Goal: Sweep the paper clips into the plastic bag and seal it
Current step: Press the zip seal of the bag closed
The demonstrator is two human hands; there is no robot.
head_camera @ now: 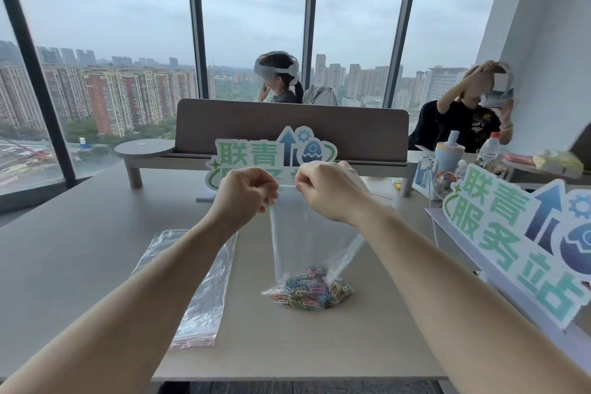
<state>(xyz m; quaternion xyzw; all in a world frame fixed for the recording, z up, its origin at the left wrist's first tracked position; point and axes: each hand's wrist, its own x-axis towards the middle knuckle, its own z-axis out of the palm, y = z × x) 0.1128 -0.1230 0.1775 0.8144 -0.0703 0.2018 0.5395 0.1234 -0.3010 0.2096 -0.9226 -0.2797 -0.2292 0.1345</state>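
A clear plastic bag (295, 233) hangs upright over the grey table (80, 249), its bottom resting on the tabletop. A heap of coloured paper clips (308, 289) lies inside the bag's bottom. My left hand (244, 193) pinches the left end of the bag's top strip. My right hand (329, 189) pinches the strip's right end. The top edge is stretched straight between both hands. Whether the strip is pressed closed cannot be told. No loose clips show on the table.
A stack of flat spare plastic bags (195, 285) lies left of the held bag. A green-and-white sign (271, 150) stands behind my hands, another sign (527, 240) at the right. Bottles and clutter (454, 153) sit far right. Two persons sit beyond the divider (287, 125).
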